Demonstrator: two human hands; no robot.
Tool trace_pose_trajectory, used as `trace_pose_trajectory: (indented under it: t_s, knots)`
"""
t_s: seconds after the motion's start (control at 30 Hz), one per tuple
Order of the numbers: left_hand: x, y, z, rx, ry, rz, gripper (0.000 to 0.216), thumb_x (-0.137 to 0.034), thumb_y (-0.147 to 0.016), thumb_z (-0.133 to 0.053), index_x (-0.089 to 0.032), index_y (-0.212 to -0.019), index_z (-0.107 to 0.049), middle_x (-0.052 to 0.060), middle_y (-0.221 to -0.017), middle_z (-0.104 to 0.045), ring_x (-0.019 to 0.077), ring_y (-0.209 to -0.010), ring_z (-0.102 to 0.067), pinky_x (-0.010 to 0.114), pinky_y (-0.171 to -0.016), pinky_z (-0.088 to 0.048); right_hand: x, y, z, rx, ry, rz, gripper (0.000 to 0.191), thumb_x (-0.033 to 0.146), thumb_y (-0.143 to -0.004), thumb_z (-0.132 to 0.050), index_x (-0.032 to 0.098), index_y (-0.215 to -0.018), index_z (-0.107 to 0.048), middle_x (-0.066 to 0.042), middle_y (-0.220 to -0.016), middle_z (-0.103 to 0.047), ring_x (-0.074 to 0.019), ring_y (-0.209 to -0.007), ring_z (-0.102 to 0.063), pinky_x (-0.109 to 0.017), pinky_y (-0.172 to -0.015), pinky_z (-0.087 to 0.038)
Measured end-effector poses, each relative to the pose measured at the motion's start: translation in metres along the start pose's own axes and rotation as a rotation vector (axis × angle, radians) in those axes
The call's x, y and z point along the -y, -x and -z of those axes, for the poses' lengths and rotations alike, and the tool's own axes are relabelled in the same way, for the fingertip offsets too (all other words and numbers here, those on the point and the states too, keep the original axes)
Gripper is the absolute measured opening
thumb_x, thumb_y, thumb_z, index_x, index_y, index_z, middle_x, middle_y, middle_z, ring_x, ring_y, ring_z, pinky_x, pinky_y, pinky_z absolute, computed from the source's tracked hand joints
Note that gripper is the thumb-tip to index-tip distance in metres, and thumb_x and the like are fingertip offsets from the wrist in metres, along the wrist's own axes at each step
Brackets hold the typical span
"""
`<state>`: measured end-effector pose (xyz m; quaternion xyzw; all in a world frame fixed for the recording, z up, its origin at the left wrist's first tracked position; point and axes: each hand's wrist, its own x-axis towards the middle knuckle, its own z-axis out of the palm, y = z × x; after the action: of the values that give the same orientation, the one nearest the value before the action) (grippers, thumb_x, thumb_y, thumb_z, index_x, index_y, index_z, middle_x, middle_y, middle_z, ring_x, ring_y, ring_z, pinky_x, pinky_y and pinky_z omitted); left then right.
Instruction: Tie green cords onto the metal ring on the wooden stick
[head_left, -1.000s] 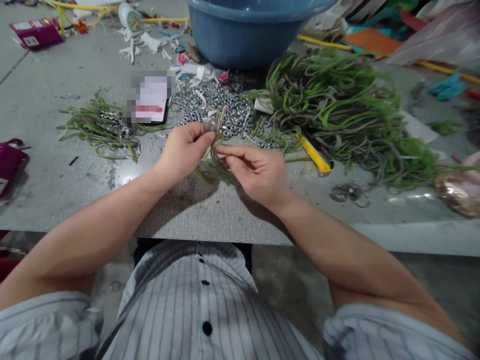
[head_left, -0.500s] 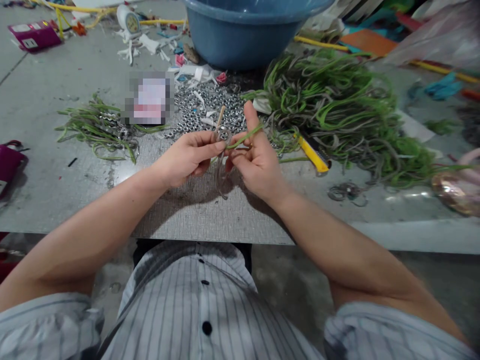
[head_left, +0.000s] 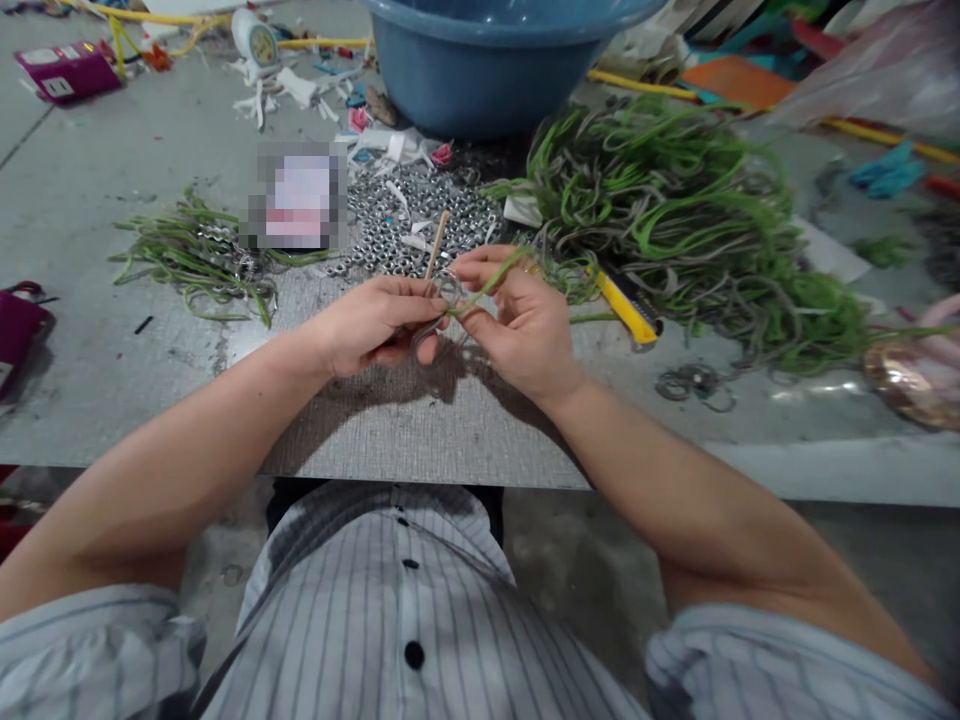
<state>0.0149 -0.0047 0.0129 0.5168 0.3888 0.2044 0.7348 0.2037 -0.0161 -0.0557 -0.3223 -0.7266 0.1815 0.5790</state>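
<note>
My left hand (head_left: 382, 322) pinches a thin cord between thumb and forefinger, and its grey part hangs in a loop below the fingers. A wooden stick (head_left: 437, 243) pokes up beside the fingertips, and a small pale ring shows there, partly hidden. My right hand (head_left: 517, 318) is closed on the green part of the cord (head_left: 489, 280), which runs slantwise between the two hands. Beyond the hands lies a spread of small silver metal rings (head_left: 375, 225). To the right is a large heap of green and grey cords (head_left: 667, 210).
Behind the rings stands a blue basin (head_left: 495, 70). A yellow box cutter (head_left: 626, 308) lies right of my right hand. A smaller bundle of cords (head_left: 195, 250) and a blurred-out phone-like thing (head_left: 300, 200) are at left. Another person's hand (head_left: 941, 350) shows at the right edge.
My right forefinger, raised before, has bent down towards the cord. The hanging grey loop has shifted slightly left, under my left fingers.
</note>
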Motion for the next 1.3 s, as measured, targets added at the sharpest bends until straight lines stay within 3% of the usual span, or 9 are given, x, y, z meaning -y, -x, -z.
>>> trace_pose_trajectory:
  t_s: [0.2, 0.37, 0.5, 0.63, 0.73, 0.87, 0.97, 1.13, 1.3]
  knots:
    - [0.003, -0.001, -0.002, -0.064, -0.018, -0.019, 0.035, -0.015, -0.100, -0.054, -0.017, -0.065, -0.054, -0.005, -0.045, -0.044, 0.0031, -0.032, -0.029, 0.018, -0.038, -0.012, 0.008, -0.002, 0.001, 0.028, 0.012, -0.166, 0.016, 0.025, -0.089, -0.069, 0.030, -0.104, -0.074, -0.006, -0.116, -0.071, -0.0244, -0.114, -0.068, -0.047, -0.106, -0.053]
    - [0.006, -0.002, 0.000, -0.083, 0.014, -0.053, 0.033, -0.014, -0.097, -0.057, -0.018, -0.064, -0.056, -0.004, -0.052, -0.043, 0.0032, -0.037, -0.030, 0.018, -0.036, -0.014, 0.012, -0.005, 0.003, 0.096, 0.100, -0.226, 0.011, 0.036, -0.090, -0.068, 0.030, -0.099, -0.070, -0.006, -0.116, -0.072, -0.0261, -0.114, -0.067, -0.049, -0.106, -0.053]
    - [0.004, -0.002, 0.000, -0.094, 0.020, -0.091, 0.031, -0.020, -0.099, -0.061, -0.018, -0.068, -0.056, -0.005, -0.051, -0.043, 0.0025, -0.037, -0.031, 0.016, -0.035, -0.017, 0.009, -0.006, 0.005, 0.078, 0.041, -0.264, 0.014, 0.031, -0.089, -0.065, 0.029, -0.102, -0.069, -0.007, -0.118, -0.072, -0.0258, -0.113, -0.066, -0.046, -0.097, -0.054]
    - [-0.001, -0.002, 0.000, -0.176, 0.083, -0.131, 0.031, -0.018, -0.103, -0.051, -0.017, -0.072, -0.054, -0.005, -0.049, -0.045, 0.0028, -0.035, -0.030, 0.016, -0.035, -0.019, 0.005, -0.008, 0.008, 0.092, 0.046, -0.342, 0.010, 0.031, -0.089, -0.066, 0.027, -0.098, -0.068, -0.005, -0.107, -0.071, -0.0219, -0.099, -0.066, -0.042, -0.089, -0.054]
    - [-0.003, -0.003, 0.000, -0.229, 0.115, -0.166, 0.033, -0.016, -0.106, -0.043, -0.018, -0.074, -0.052, -0.006, -0.050, -0.044, 0.0027, -0.035, -0.029, 0.016, -0.035, -0.021, 0.005, -0.010, 0.008, 0.151, 0.079, -0.327, 0.005, 0.030, -0.087, -0.067, 0.026, -0.089, -0.067, -0.002, -0.093, -0.068, -0.0202, -0.090, -0.064, -0.040, -0.086, -0.053]
    - [-0.006, -0.003, 0.000, -0.321, 0.063, -0.196, 0.032, -0.021, -0.106, -0.047, -0.019, -0.074, -0.048, -0.007, -0.054, -0.044, 0.0016, -0.036, -0.029, 0.016, -0.037, -0.024, 0.011, -0.010, 0.007, 0.199, 0.130, -0.224, 0.008, 0.028, -0.085, -0.065, 0.025, -0.078, -0.062, -0.001, -0.082, -0.065, -0.0197, -0.083, -0.062, -0.040, -0.083, -0.052]
    - [-0.007, -0.002, -0.001, -0.354, 0.091, -0.210, 0.032, -0.021, -0.107, -0.045, -0.020, -0.075, -0.046, -0.008, -0.055, -0.042, 0.0014, -0.037, -0.030, 0.015, -0.039, -0.024, 0.012, -0.009, 0.005, 0.267, 0.150, -0.180, 0.005, 0.030, -0.084, -0.065, 0.025, -0.082, -0.063, -0.004, -0.089, -0.068, -0.0223, -0.090, -0.065, -0.042, -0.087, -0.053]
    - [-0.008, -0.002, -0.002, -0.335, 0.135, -0.195, 0.033, -0.019, -0.109, -0.039, -0.020, -0.077, -0.047, -0.008, -0.054, -0.041, 0.0018, -0.037, -0.030, 0.016, -0.040, -0.023, 0.002, -0.004, -0.002, 0.429, 0.138, -0.270, 0.022, 0.029, -0.079, -0.068, 0.025, -0.101, -0.068, -0.009, -0.118, -0.070, -0.0279, -0.117, -0.064, -0.049, -0.105, -0.050]
    - [-0.009, -0.001, -0.003, -0.358, 0.158, -0.193, 0.032, -0.019, -0.108, -0.041, -0.020, -0.077, -0.047, -0.007, -0.053, -0.042, 0.0029, -0.038, -0.031, 0.017, -0.039, -0.022, -0.002, -0.004, -0.004, 0.467, 0.084, -0.307, 0.004, 0.029, -0.081, -0.065, 0.025, -0.083, -0.066, -0.010, -0.119, -0.071, -0.0283, -0.124, -0.063, -0.053, -0.109, -0.047]
